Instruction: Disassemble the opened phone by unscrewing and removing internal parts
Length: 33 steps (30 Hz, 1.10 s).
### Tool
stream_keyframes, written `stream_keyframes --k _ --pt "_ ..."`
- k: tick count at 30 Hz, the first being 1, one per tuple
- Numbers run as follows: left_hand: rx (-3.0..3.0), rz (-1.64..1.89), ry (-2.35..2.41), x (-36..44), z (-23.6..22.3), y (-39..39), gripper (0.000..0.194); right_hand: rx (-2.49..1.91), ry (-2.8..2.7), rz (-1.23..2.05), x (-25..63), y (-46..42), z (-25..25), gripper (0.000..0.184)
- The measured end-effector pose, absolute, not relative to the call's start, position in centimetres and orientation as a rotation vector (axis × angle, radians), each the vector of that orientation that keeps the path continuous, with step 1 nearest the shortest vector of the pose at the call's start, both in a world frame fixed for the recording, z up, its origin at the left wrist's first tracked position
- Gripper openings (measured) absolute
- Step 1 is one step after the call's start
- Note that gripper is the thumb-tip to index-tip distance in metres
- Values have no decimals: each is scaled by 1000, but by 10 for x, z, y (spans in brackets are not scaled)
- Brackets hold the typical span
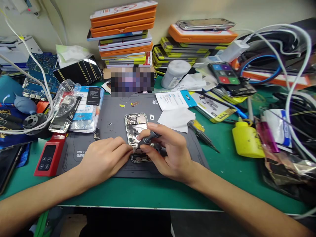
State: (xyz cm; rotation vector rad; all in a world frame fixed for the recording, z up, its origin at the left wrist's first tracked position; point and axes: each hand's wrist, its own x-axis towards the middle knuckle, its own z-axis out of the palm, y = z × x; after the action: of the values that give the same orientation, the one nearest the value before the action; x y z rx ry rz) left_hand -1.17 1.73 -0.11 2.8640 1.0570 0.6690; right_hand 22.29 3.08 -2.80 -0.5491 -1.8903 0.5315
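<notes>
An opened phone (137, 119) with its inner parts bare lies on the grey work mat (111, 112). My right hand (174, 151) grips a dark screwdriver (148, 139) between thumb and fingers, tilted over the phone's lower half. The screwdriver's tip is hard to make out near my left fingertips. My left hand (106, 156) is closed, its fingertips pinched at the phone's lower left edge. A small SIM tray (152, 117) sits just right of the phone. To the left lie tiny metal bits (109, 124) and a small dark module (96, 134).
A phone battery (93, 95) on packaging and a red device (48, 158) are at the left. Stacked orange boxes (123, 23) stand behind. On the right are a pointed tool (203, 136), a yellow bottle (247, 140) and white cables (296, 75).
</notes>
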Motion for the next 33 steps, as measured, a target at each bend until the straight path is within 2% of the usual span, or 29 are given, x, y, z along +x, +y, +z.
stream_keyframes --k 33 --pt "2890 641 1072 -11 0 17 25 -562 -1933 491 224 31 -27 73"
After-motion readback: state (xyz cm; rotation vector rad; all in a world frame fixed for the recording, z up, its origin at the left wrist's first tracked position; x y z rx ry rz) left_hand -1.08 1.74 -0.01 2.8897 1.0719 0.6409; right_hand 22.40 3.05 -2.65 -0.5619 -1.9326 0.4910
